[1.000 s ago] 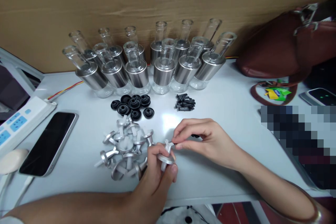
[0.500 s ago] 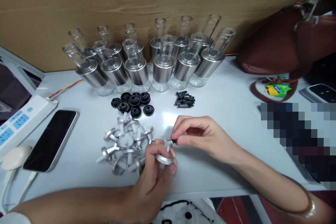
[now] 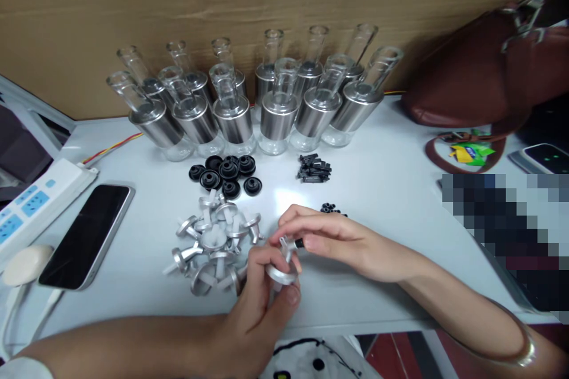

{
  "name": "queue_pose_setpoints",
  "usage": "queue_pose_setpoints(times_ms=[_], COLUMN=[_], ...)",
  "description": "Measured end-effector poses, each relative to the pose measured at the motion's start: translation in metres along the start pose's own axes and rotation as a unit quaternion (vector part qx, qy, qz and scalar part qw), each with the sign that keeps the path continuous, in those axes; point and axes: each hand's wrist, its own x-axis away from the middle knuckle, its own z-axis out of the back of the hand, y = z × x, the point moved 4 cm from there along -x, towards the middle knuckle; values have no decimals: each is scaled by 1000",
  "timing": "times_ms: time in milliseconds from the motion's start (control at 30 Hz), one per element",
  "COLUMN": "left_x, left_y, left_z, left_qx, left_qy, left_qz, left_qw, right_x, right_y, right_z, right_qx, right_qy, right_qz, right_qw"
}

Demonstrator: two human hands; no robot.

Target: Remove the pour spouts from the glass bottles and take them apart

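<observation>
My left hand is closed around a silver pour spout, its round disc level between fingers and thumb. A small black tip sits on the end of the spout's side arm. Against that tip presses the thumb of my right hand, while its fingers reach along the far side of the spout. Left of my hands lies a heap of similar silver spouts with white stems. Several black ribbed caps lie beyond them. Small black rings show partly behind my right hand.
Two rows of glass bottles with metal sleeves stand along the cardboard wall. Thin black pieces are piled before them. A phone and power strip lie left; a brown bag and green-yellow packet lie right.
My right hand has shifted from pinching the black tip to pushing it with the thumb, fingers stretched left past the spout. The small black rings have come into view behind it.
</observation>
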Motion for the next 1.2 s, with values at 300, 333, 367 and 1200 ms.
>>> queue_pose_setpoints(times_ms=[300, 333, 367, 1200], left_x=[-4, -5, -5, -18], left_y=[7, 8, 9, -6], left_z=[-4, -3, -3, 2], left_qx=[-12, -21, -31, 3], left_qy=[-10, -9, -9, 93], left_qz=[-45, -47, -49, -10], left_qw=[999, 999, 998, 996], right_x=[0, 0, 0, -23], right_y=[7, 7, 7, -22], right_z=[-1, -1, -1, 16], right_qx=[-129, -134, -138, 302], right_qy=[-29, -29, -28, 220], right_qz=[-5, -2, 0, 62], right_qw=[991, 991, 990, 925])
